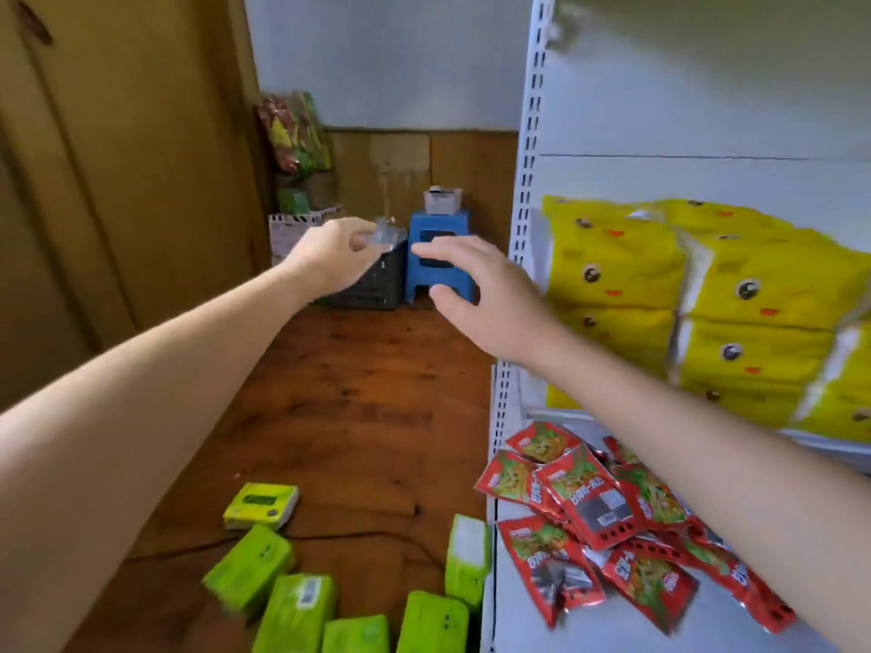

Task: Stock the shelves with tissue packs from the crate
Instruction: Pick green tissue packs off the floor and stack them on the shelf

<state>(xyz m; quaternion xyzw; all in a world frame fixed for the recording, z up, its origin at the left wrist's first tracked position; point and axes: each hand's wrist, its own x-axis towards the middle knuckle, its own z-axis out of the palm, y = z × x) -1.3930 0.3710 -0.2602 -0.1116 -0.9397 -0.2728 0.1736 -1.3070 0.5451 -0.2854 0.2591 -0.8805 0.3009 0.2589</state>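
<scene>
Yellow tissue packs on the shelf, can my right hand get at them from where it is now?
Likely yes. The right hand hangs open and empty just left of the yellow tissue packs, its forearm crossing in front of them; nothing shows between hand and packs.

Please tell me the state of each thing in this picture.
Left hand, fingers curled at clear plastic, hold unclear.
Right hand, open, empty.
Green tissue packs, scattered on wooden floor.
Yellow tissue packs, stacked on upper shelf.
Red snack sachets, loosely piled on lower shelf.
Blue plastic stool, upright.
</scene>
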